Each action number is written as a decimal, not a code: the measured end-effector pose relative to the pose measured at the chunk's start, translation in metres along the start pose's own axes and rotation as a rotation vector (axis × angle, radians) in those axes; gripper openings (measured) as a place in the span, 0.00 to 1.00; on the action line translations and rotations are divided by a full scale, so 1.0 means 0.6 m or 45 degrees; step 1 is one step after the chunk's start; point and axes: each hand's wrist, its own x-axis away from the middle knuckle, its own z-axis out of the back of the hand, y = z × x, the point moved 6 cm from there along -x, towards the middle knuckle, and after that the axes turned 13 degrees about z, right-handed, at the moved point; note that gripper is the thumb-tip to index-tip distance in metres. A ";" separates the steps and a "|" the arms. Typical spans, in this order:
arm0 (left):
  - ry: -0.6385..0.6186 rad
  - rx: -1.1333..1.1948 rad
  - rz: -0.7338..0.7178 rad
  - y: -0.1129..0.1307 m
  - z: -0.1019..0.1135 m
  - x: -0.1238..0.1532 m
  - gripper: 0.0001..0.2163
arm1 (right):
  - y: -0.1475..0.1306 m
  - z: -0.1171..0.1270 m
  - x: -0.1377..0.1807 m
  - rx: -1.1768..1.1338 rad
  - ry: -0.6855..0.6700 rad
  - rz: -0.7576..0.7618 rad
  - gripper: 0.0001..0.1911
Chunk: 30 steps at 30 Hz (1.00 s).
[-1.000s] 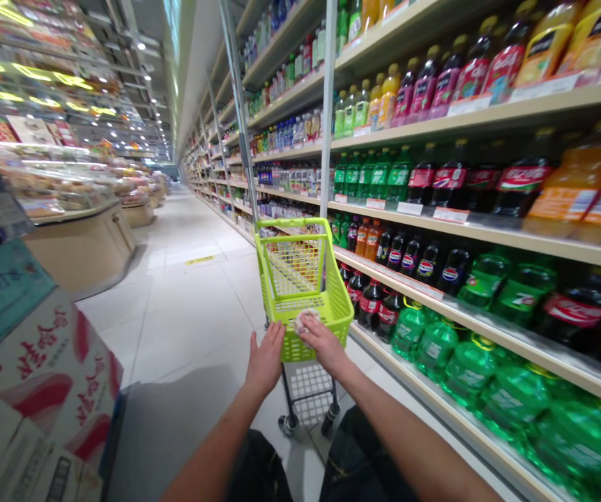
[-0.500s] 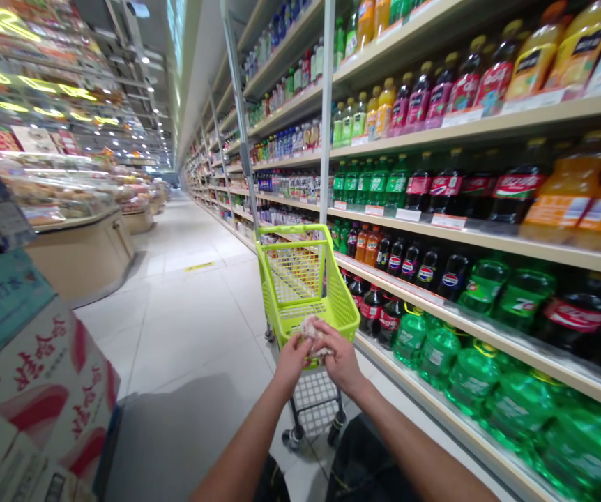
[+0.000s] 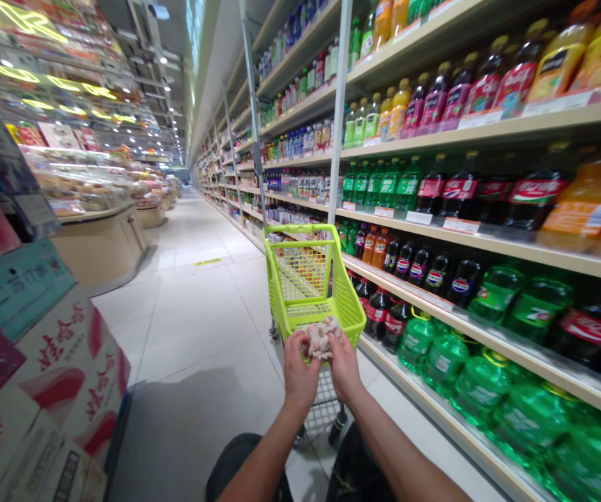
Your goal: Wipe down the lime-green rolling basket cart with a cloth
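My left hand (image 3: 299, 366) and my right hand (image 3: 343, 364) both grip a crumpled, soft-looking white cloth with brownish patches (image 3: 323, 336), one at each side. The fingers are curled into its edges, and its middle bulges up between them. Whether it is one piece or has something inside, I cannot tell. Just beyond and below the cloth stands a lime-green shopping cart (image 3: 354, 312) with a mesh basket. My hands are over its near end and hide part of that rim.
Shelves (image 3: 489, 236) of drink bottles run along the right, close to the cart. Stacked cartons (image 3: 65, 369) stand at the near left. Farther back on the left is a curved display counter (image 3: 102, 244). A tiled floor aisle (image 3: 185, 314) leads away between them.
My hands have moved apart a little, and the bunched cloth is now spread wider between them. The view has turned slightly left, so the shelves and cart sit farther right.
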 end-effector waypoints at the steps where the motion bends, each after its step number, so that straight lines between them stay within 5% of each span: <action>1: -0.035 0.039 0.068 -0.004 0.000 -0.003 0.16 | -0.004 -0.001 -0.004 -0.014 -0.034 -0.011 0.20; 6: -0.446 0.215 0.420 -0.032 -0.020 -0.009 0.13 | -0.004 0.005 -0.019 0.069 -0.163 -0.063 0.22; 10: -0.213 0.159 0.422 -0.031 -0.005 -0.014 0.11 | -0.009 0.021 -0.019 0.431 -0.043 0.196 0.26; 13: -0.119 0.127 0.369 -0.017 -0.001 -0.017 0.10 | -0.004 -0.003 -0.003 0.603 -0.294 0.421 0.27; 18: -0.668 0.653 0.555 -0.016 -0.032 -0.004 0.21 | 0.023 -0.001 0.004 0.900 -0.516 0.599 0.27; 21: -0.866 0.752 0.662 -0.026 -0.035 0.002 0.24 | 0.027 0.010 -0.004 1.130 -0.589 0.760 0.34; 25: -0.883 0.515 0.613 -0.037 -0.030 -0.021 0.26 | 0.024 -0.002 -0.016 1.231 -0.734 0.957 0.32; 30: -0.413 -0.530 0.048 -0.027 0.003 -0.081 0.23 | 0.048 -0.022 -0.033 1.566 -0.846 0.971 0.29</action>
